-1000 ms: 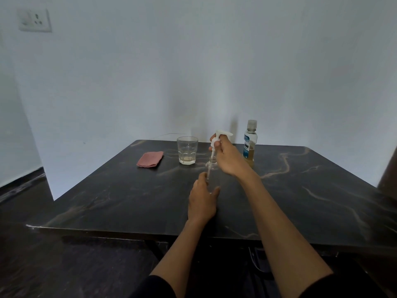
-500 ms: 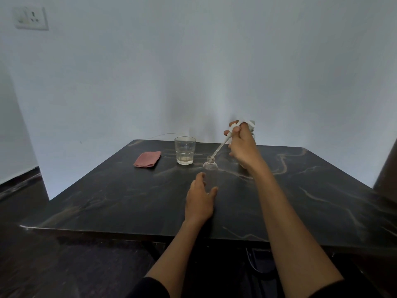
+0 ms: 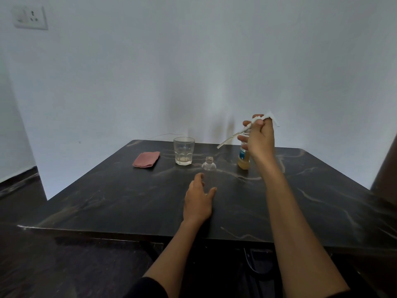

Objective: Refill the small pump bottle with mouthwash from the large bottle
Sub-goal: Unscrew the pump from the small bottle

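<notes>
The left hand (image 3: 198,203) curls fingers round the small bottle (image 3: 208,168) to steady it on the tabletop (image 3: 107,201); the right hand (image 3: 261,138) pinches the pump (image 3: 247,131) aloft, leaving the neck open for pouring.

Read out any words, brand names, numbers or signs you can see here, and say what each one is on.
The large bottle: its blue label carries print, but it is too blurred to read.
The wall socket: no legible marking.
The glass, small pump bottle, pump and cloth: no text visible.
Nothing here can be quoted.
</notes>
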